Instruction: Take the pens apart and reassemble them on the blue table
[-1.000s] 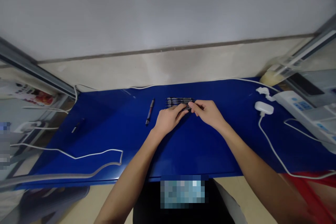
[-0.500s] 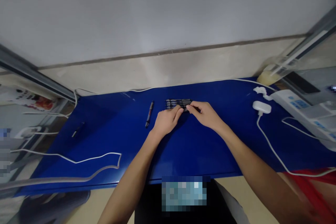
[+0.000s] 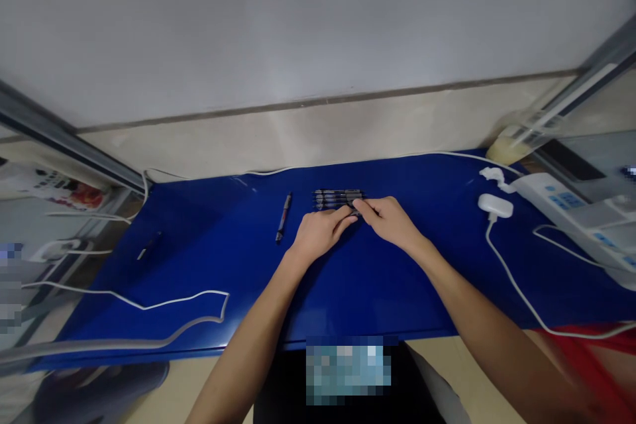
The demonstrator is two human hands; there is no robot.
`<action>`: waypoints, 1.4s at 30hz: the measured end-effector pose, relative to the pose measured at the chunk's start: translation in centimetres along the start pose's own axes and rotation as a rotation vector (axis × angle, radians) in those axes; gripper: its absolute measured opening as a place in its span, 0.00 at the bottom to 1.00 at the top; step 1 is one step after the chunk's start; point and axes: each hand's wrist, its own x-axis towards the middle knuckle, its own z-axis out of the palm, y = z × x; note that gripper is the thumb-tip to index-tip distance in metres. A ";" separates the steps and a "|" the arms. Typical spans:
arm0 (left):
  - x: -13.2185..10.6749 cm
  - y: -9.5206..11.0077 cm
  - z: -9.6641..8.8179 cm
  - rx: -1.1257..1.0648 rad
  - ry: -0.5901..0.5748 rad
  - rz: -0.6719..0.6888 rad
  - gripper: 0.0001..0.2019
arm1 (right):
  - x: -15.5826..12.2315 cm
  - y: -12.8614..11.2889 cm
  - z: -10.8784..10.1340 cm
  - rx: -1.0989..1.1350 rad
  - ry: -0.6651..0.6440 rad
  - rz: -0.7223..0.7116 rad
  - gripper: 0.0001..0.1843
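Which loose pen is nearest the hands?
The slanted dark pen, just left of the left hand; the other loose pen lies much farther left.

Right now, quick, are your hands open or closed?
Left hand: closed, fingertips on a dark pen.
Right hand: closed, seemingly pinching that same pen.

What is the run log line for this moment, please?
left hand: at row of dark pens | right hand: at same row | lone pen: on blue desk
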 end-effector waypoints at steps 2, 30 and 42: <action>0.1 0.1 -0.1 -0.006 -0.028 -0.030 0.24 | 0.0 0.0 -0.2 0.030 -0.015 -0.040 0.20; 1.2 -0.1 -0.2 -1.529 0.349 -0.332 0.16 | -0.2 -0.5 1.4 0.919 -0.014 -0.056 0.11; 0.4 3.0 0.5 -1.007 -0.105 -0.187 0.21 | 0.7 -0.1 0.0 1.401 0.064 0.214 0.19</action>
